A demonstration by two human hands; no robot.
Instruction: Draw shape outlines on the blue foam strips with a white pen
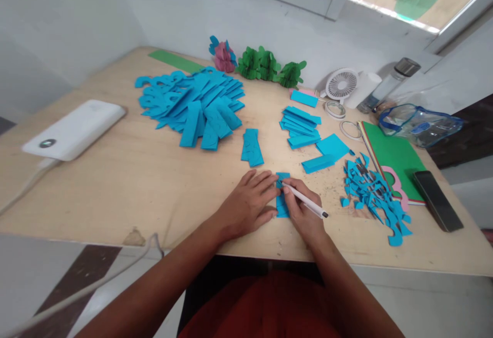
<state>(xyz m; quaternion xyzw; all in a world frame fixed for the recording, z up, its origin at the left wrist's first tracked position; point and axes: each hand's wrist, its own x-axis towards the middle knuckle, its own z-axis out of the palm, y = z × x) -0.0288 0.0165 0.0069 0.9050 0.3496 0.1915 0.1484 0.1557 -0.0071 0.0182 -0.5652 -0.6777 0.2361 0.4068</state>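
Note:
A narrow folded strip of blue paper (282, 208) lies near the table's front edge, with dark drawn lines on it. My left hand (246, 202) rests flat at its left side, fingers spread and fingertips on the strip. In my right hand (306, 209) is a white pen (308, 202), its tip at the strip's upper part. Just beyond lie folded blue pieces with drawn curves (252, 148). Farther right is a stack of folded blue strips (300, 127), with a partly unfolded blue sheet (332, 148) close by.
A big heap of blue cut pieces (200, 101) lies back left, near a white power bank (73, 130). Blue scraps (372, 189), a phone (438, 200) and green sheets (396, 155) are at right. Green paper figures (258, 64), a small fan (342, 83) and a bottle (389, 86) stand behind.

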